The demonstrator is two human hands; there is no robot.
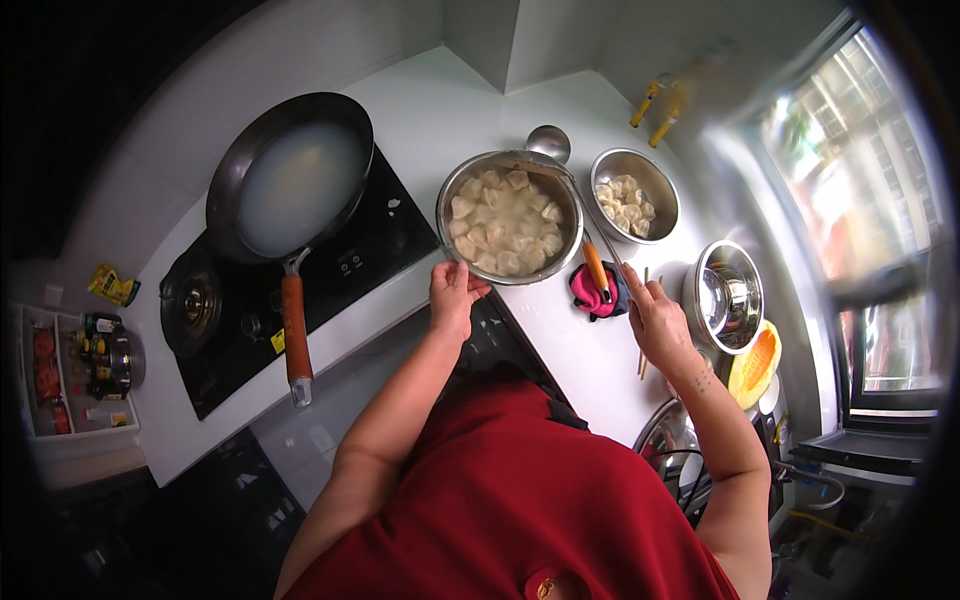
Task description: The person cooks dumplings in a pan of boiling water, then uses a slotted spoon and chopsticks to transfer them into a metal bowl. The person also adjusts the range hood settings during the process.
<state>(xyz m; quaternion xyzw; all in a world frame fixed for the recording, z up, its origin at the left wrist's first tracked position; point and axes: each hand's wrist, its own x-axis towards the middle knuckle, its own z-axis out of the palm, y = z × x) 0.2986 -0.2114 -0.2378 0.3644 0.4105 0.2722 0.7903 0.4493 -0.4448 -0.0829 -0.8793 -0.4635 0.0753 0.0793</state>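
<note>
My left hand [453, 298] is at the near rim of a metal bowl [444, 234], its fingers against the edge. Many dumplings [507, 225] lie in cloudy liquid inside. My right hand [657, 315] grips the long thin handle of a metal utensil [586, 202], whose head reaches over the bowl's far side; its exact kind is hard to tell. Right of that bowl, a smaller metal bowl [667, 231] holds more dumplings [624, 204]. A ladle [548, 142] has its bowl behind the large bowl; an orange-brown handle [596, 271] rests on a pink and dark cloth [581, 291].
At left, a wok [225, 202] of cloudy liquid sits on the black cooktop [397, 225], handle towards me. An empty metal bowl [694, 300], a cut melon [754, 366] and chopsticks [643, 358] lie at right. A rack of condiments [75, 420] stands far left.
</note>
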